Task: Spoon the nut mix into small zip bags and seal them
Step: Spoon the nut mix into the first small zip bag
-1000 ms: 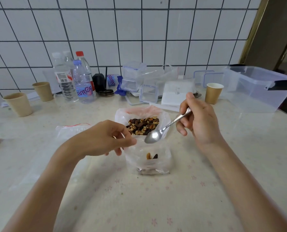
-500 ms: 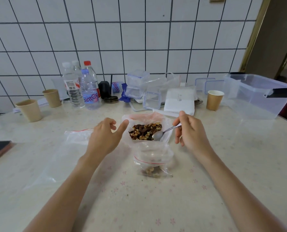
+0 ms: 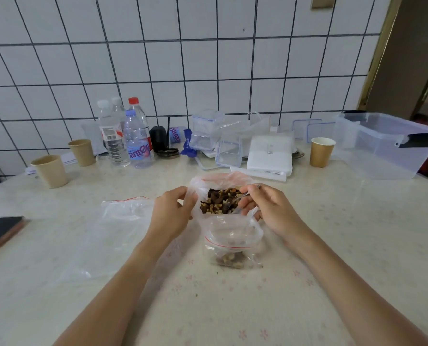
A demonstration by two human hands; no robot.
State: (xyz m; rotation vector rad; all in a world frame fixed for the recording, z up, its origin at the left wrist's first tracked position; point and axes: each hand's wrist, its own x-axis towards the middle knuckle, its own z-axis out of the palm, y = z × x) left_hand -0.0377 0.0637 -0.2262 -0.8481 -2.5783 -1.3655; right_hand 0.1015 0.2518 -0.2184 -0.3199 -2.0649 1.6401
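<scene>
The right hand (image 3: 265, 211) grips the spoon (image 3: 235, 202), its bowl dug into the nut mix (image 3: 220, 201) in the big bag (image 3: 222, 179); the left hand (image 3: 173, 211) pinches that bag's rim open. Just in front on the table (image 3: 332, 245), the small zip bag (image 3: 232, 243) stands open with only a few nuts at the bottom, so filling has barely begun. Its seal looks unpressed. Another flat bag (image 3: 118, 221) waits empty at left.

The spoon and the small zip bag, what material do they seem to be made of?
The spoon looks like polished metal: silvery and reflective, though mostly hidden. The small zip bag looks like thin clear plastic film: see-through, wrinkled, glossy, with a red line along its zip.
</scene>
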